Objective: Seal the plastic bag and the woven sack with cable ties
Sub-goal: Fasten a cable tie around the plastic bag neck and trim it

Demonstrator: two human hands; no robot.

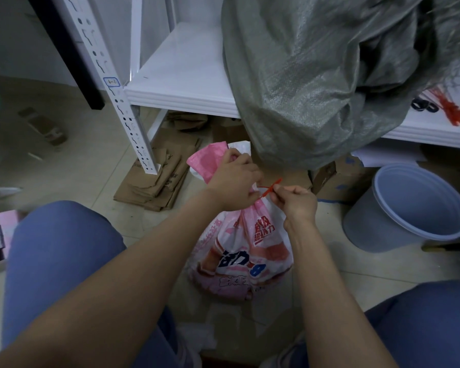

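Plastic bag (239,251), neck hidden inside the gripping left hand (234,181), right hand (298,203) pinching a half-covered cable tie (272,185)

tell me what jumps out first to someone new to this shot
At centre frame a pink and white plastic bag stands on the floor: the left hand grips its gathered neck while the right hand pinches a red cable tie there. Above, a big grey-green woven sack slumps over the white shelf edge.
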